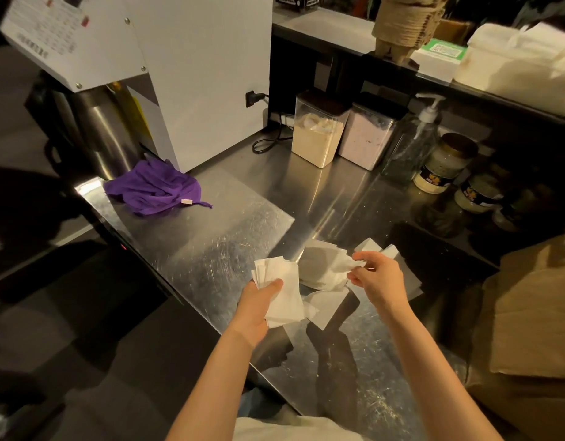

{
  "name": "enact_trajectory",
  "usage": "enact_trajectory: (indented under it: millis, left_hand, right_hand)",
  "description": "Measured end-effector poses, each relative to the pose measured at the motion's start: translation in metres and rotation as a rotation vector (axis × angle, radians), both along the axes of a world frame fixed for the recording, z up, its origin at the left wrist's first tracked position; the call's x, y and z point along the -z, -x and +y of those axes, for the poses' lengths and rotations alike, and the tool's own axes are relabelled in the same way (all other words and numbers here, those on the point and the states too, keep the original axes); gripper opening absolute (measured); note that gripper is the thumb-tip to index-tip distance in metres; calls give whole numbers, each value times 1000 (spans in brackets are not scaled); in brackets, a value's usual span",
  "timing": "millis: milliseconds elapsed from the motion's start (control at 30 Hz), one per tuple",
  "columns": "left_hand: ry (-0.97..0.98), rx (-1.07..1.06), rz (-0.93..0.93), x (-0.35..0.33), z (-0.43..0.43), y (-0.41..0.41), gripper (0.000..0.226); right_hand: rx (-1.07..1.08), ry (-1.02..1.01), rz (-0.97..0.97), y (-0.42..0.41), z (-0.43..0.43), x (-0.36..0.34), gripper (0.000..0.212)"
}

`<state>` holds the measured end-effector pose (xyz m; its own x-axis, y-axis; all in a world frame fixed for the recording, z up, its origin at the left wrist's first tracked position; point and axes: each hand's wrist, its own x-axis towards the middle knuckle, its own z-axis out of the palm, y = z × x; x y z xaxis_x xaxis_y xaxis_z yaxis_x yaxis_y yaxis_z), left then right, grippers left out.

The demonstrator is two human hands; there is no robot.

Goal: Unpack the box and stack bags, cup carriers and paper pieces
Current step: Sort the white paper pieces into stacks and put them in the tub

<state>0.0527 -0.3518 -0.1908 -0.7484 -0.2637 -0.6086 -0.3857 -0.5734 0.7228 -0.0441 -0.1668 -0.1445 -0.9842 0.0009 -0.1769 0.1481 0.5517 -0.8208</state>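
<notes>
— Paper pieces (322,272), where are they?
— Loose white ones lie in a heap on the steel counter (227,237), near its front edge, between the two hands. More are gathered in a stack (282,288).
— Any writing to read?
— Nothing legible. The white machine (204,74) at the back left has a printed panel (48,30), too blurred to read. The brown box (536,313) stands at the right. The purple cloth (154,189) crumpled beside the machine has a small pale tag, unreadable. The jars (443,167) by the back wall carry dark labels with a yellow mark; the words are too small.
— And the hands?
— Both forearms reach forward over the counter. The left hand (259,308) grips the stack, thumb on top, fingers underneath. The right hand (376,278), knuckles up, pinches one piece at the heap's right edge.
</notes>
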Motion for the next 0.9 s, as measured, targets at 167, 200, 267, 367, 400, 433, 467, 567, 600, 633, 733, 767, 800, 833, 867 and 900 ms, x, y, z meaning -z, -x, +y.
enact_trajectory:
  millis: [167,200,267,367,400,433,467,567,600,633,733,767,800,833,867,900]
  left_hand:
    - [8,-2,-7,2,-1,0,35]
    - [5,-2,-6,2,-1,0,35]
    - [3,-5,-5,2,-2,0,34]
    - [3,-15,-11,4,-2,1,32]
    - [4,-20,-15,5,-2,1,32]
    - [7,-23,-20,6,-3,1,33]
    - [9,-25,-24,7,-3,1,34]
    - [8,-29,-24,9,-4,-1,35]
    - [8,-29,-22,9,-5,-1,36]
    - [9,-29,-22,9,-5,-1,36]
    - [10,-23,-24,10,-5,-1,36]
    - [11,-20,-26,10,-4,-1,36]
    - [8,-18,-26,11,-4,-1,37]
    - [5,-15,-25,11,-3,0,37]
    - [4,-15,-25,10,-3,0,38]
    - [4,-15,-26,10,-4,-1,38]
  right_hand:
    - [5,-185,149,-2,-2,-4,19]
    - [35,-225,166,-1,-1,-3,21]
    - [39,-209,142,-2,-2,-4,19]
    - [46,57,-29,-9,-6,-5,19]
    - [72,127,-90,-10,-7,-2,19]
    - [107,185,-170,-12,-7,3,18]
    - [146,231,-264,-15,-6,11,17]
    - [181,203,-472,-27,-3,38,13]
    - [167,179,-485,-31,-2,44,13]
    - [153,173,-484,-34,-1,47,13]
    - [124,208,-447,-37,-1,44,13]
    - [113,230,-439,-37,-2,41,12]
    - [107,261,-440,-35,-3,38,12]
    - [120,316,-456,-33,-4,34,11]
    - [144,387,-481,-30,-5,29,10]
    - [171,463,-500,-27,-8,23,11]
